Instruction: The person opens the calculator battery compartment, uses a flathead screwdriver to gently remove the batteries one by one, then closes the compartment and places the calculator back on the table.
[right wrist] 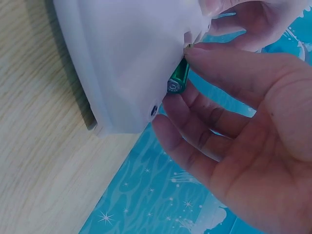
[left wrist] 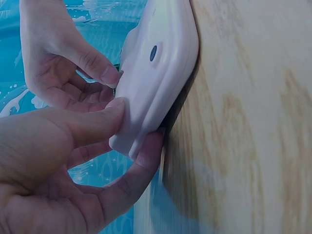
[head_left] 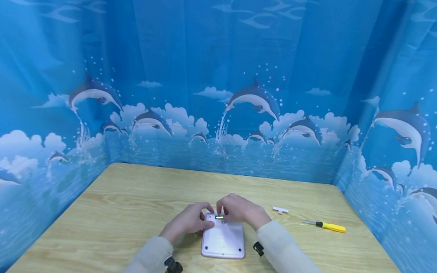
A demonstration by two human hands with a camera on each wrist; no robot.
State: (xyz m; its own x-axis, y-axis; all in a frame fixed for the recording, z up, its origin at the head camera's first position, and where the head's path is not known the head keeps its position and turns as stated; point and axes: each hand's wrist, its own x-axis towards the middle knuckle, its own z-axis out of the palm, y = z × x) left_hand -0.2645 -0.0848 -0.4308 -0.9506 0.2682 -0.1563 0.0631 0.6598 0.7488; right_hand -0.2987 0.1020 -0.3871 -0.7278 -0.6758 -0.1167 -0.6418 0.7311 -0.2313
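A flat, pale pinkish-white device (head_left: 223, 240) with rounded corners and small dark feet lies back side up on the table. My left hand (head_left: 189, 221) grips its far left corner; in the left wrist view the thumb is on the back face and a finger is under the edge. A green battery (right wrist: 178, 80) sits at the slot near the device's far edge. My right hand (head_left: 238, 209) holds the battery, with the thumb (right wrist: 214, 61) at one end and curled fingers beside it. The inside of the slot is mostly hidden.
To the right on the wooden table (head_left: 142, 190) lie a small white battery cover (head_left: 280, 209) and a screwdriver with a yellow handle (head_left: 333, 227). A blue dolphin-print curtain (head_left: 220, 111) surrounds the table's back and sides.
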